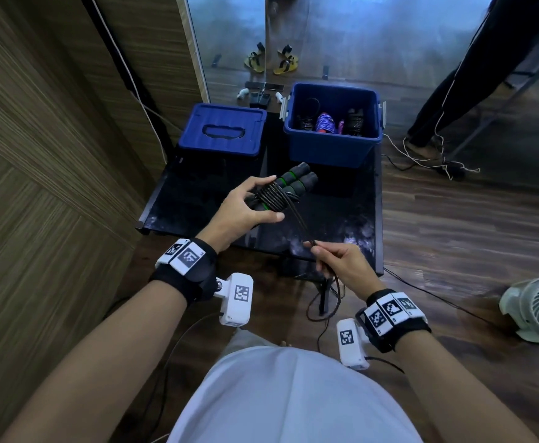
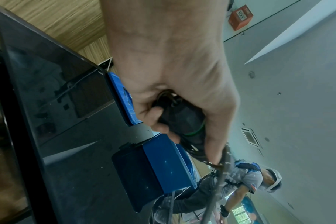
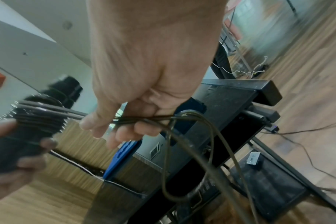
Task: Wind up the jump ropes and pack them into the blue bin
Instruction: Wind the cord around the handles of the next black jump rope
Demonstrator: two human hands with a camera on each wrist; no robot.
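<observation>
My left hand (image 1: 249, 203) grips the paired black handles with green rings (image 1: 290, 183) of a jump rope, with black cord wound round them (image 1: 273, 196). From that winding the cord runs down to my right hand (image 1: 335, 260), which pinches it between thumb and fingers (image 3: 125, 121); loose loops hang below (image 1: 325, 302). In the left wrist view my fingers curl round the handles (image 2: 182, 118). The open blue bin (image 1: 332, 148) stands at the table's far right and holds several wound ropes (image 1: 325, 123), black and purple.
The blue lid (image 1: 223, 129) lies on the black table (image 1: 341, 215) left of the bin. A white fan (image 1: 536, 308) sits on the floor to the right. Another person's leg (image 1: 472, 75) and loose cables (image 1: 428, 158) are at the far right. A wooden wall (image 1: 37, 155) stands left.
</observation>
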